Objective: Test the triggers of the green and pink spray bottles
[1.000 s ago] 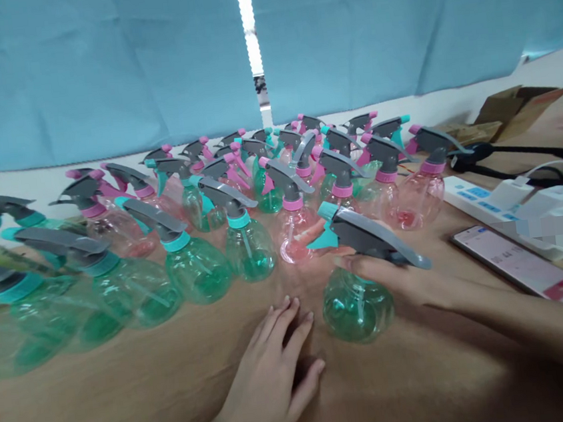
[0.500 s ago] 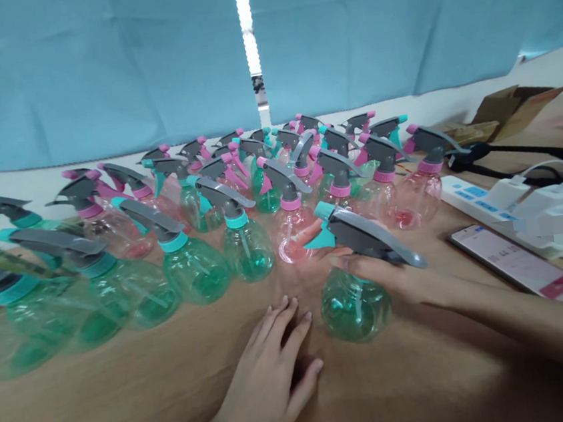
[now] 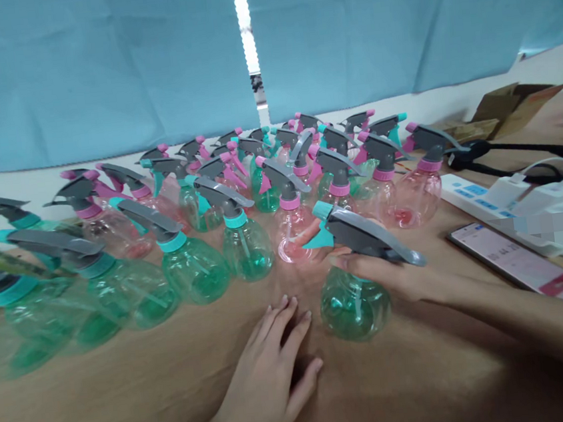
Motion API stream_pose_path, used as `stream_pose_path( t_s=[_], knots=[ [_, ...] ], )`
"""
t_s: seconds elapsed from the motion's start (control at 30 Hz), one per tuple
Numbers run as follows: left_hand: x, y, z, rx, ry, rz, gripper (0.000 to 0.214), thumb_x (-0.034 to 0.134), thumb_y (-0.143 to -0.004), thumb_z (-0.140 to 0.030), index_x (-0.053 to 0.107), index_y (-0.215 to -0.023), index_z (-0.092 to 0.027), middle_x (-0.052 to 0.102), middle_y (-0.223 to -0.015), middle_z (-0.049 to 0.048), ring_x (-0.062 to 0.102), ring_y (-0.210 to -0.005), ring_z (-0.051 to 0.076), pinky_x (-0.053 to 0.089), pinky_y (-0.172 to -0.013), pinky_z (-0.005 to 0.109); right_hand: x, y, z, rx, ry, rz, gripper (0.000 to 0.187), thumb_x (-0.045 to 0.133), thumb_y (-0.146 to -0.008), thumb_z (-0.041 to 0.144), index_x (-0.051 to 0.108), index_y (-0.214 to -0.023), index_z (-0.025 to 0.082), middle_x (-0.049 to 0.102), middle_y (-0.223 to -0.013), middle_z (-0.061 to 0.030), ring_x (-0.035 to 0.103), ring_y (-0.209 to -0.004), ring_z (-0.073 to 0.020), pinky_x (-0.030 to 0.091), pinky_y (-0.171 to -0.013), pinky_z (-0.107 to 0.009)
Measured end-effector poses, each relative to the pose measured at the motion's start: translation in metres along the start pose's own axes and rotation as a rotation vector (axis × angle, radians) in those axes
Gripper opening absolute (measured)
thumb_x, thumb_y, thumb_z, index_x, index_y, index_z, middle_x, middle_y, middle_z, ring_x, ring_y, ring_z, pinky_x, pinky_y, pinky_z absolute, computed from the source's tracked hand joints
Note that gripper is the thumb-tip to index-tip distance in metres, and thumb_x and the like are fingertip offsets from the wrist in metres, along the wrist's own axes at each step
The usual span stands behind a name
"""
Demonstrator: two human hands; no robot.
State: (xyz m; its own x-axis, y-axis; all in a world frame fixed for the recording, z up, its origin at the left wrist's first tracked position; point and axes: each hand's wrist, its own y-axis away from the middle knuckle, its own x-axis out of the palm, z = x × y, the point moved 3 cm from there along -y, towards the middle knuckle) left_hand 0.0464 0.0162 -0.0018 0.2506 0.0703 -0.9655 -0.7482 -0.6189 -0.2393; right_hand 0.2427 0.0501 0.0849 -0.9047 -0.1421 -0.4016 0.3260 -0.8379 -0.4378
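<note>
Now the right hand [image 3: 392, 278] clamps its fingers round the neck of a green spray bottle [image 3: 355, 307] standing on the wooden table [image 3: 130, 401]. The left hand [image 3: 272, 366] lies flat just left of that bottle, fingers loosely apart. Moving it likely needs a straight lift: crowded spray bottles [image 3: 290, 227] stand close behind it, and a phone [image 3: 523, 265] lies to its right.

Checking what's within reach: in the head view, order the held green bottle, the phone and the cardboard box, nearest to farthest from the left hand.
1. green bottle, just right of the left hand, in the right hand.
2. phone, flat, farther right.
3. cardboard box, far right, at the back.
</note>
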Motion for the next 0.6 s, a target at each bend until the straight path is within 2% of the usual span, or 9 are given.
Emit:
stream_pose_path(
  t_s=[0.1,0.2,0.33,0.47,0.6],
  knots=[
    [-0.0003,0.0003,0.0004,-0.003,0.002,0.000,0.043,0.050,-0.095,-0.032,0.046,-0.134,-0.014,0.043,-0.143,0.0144,0.038,-0.133,0.029,0.039,-0.102,0.050,-0.0005,0.0016,-0.0026,0.045,-0.010,-0.007,0.021,0.051,-0.083,0.029,0.063,-0.100,0.026,0.064,-0.074,0.0007,0.063,-0.077,-0.0163,0.053,-0.074,-0.030],
    [-0.0006,0.0010,0.0002,-0.007,0.002,-0.004,0.043,0.051,-0.095,-0.032,0.046,-0.134,-0.015,0.043,-0.143,0.0139,0.038,-0.133,0.029,0.038,-0.104,0.049,-0.0038,0.0031,-0.0041,0.035,0.043,-0.038,0.020,0.054,-0.079,0.023,0.062,-0.097,0.027,0.064,-0.076,0.0011,0.060,-0.067,-0.0156,0.051,-0.063,-0.028],
    [-0.0012,0.0015,-0.0001,-0.015,0.004,-0.007,0.044,0.050,-0.095,-0.033,0.045,-0.135,-0.016,0.043,-0.143,0.0130,0.038,-0.133,0.029,0.038,-0.104,0.048,-0.0043,0.0024,-0.0043,-0.002,-0.017,0.046,0.012,0.051,-0.076,0.013,0.057,-0.073,0.024,0.050,-0.060,0.0037,0.046,-0.051,-0.0114,0.040,-0.046,-0.023],
    [-0.0007,0.0003,-0.0002,-0.013,0.011,-0.005,0.043,0.051,-0.094,-0.032,0.046,-0.134,-0.016,0.044,-0.143,0.0134,0.039,-0.132,0.029,0.039,-0.103,0.049,-0.0017,0.0006,-0.0052,0.033,-0.112,0.129,0.012,0.047,-0.078,0.012,0.050,-0.071,0.022,0.045,-0.062,0.0049,0.042,-0.052,-0.0094,0.036,-0.046,-0.022],
    [0.0004,-0.0002,0.0003,-0.012,0.012,-0.001,0.044,0.051,-0.094,-0.033,0.046,-0.134,-0.016,0.043,-0.143,0.0136,0.038,-0.132,0.030,0.039,-0.103,0.049,-0.0025,-0.0018,0.0010,-0.007,-0.153,0.095,0.015,0.048,-0.072,0.008,0.052,-0.078,0.022,0.048,-0.070,0.0053,0.042,-0.055,-0.0084,0.037,-0.050,-0.021]
  ],
)
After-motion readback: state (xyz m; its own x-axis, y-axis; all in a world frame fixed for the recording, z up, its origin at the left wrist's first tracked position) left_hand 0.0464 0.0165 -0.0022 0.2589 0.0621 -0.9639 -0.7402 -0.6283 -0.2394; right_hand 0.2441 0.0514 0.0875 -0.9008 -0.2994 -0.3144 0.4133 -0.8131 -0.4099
